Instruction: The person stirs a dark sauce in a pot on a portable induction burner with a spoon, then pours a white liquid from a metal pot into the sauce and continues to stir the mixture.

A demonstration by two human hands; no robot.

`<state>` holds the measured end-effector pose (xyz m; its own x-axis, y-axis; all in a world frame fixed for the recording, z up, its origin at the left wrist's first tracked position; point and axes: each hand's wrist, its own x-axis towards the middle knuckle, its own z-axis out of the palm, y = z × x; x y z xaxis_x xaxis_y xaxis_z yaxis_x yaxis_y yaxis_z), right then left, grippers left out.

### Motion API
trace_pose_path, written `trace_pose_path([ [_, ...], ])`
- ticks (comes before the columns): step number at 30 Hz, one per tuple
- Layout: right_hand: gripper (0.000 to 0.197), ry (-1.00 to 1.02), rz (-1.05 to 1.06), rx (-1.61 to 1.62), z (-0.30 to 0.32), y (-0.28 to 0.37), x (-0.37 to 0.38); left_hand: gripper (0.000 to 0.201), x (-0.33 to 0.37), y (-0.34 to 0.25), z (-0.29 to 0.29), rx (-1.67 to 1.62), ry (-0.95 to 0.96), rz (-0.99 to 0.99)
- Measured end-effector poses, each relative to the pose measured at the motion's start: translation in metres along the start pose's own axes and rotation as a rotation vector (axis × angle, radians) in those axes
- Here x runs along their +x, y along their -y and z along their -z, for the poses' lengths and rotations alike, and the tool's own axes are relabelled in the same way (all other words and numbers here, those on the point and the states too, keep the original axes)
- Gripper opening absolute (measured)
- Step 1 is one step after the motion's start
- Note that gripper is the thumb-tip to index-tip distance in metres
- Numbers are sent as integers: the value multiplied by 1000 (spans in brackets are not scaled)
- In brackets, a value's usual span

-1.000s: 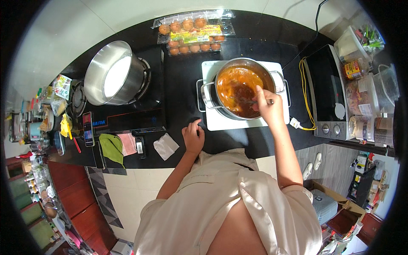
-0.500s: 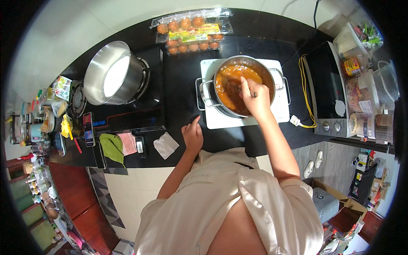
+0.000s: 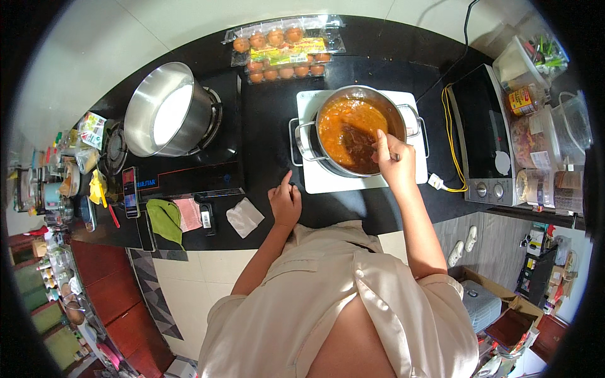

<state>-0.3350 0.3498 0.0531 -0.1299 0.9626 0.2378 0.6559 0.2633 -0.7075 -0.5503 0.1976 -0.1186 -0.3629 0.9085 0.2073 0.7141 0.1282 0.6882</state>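
Observation:
A steel pot (image 3: 404, 120) with two side handles stands on a white portable cooker (image 3: 309, 179), right of centre. Orange-brown sauce (image 3: 359, 116) fills its lower part. At the near right rim, my right hand (image 3: 396, 159) is closed round the thin handle of a stirring utensil (image 3: 394, 157). The head of the utensil is sunk in the sauce, so its kind is hidden. My left hand (image 3: 285, 203) rests at the front of the black counter, holding nothing, with its index finger stretched toward the cooker and the others loosely bent.
A large steel pot (image 3: 198, 120) sits on the gas stove at left. Egg cartons (image 3: 287, 60) lie at the back. A microwave (image 3: 482, 126) stands at right beside a yellow cable (image 3: 450, 126). Cloths (image 3: 165, 220), a white tissue (image 3: 245, 217) and a phone (image 3: 130, 192) lie front left.
My right hand has moved right and toward me with the utensil, from over the sauce to the near right rim. The left hand has barely moved.

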Motion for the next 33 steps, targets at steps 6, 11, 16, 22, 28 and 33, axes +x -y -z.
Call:
trace_pose_path([
  [6,37,-118,-42,123,-23,-4,9,30,2,-1,-1,29,-59,-75],
  [11,43,43,-237,80,12,0,-5,27,0,3,-5,19,-62,-61],
  [16,42,-17,-123,87,3,-4,4,26,3,2,-7,37,-71,-99],
  [22,41,-53,-22,38,23,22,4,26,-2,0,-3,50,-60,-65],
  [28,34,-4,260,-35,-24,14,1,26,0,1,-4,53,-28,-57],
  [33,35,46,176,-28,-1,8,9,25,1,2,-3,34,-33,-59],
])
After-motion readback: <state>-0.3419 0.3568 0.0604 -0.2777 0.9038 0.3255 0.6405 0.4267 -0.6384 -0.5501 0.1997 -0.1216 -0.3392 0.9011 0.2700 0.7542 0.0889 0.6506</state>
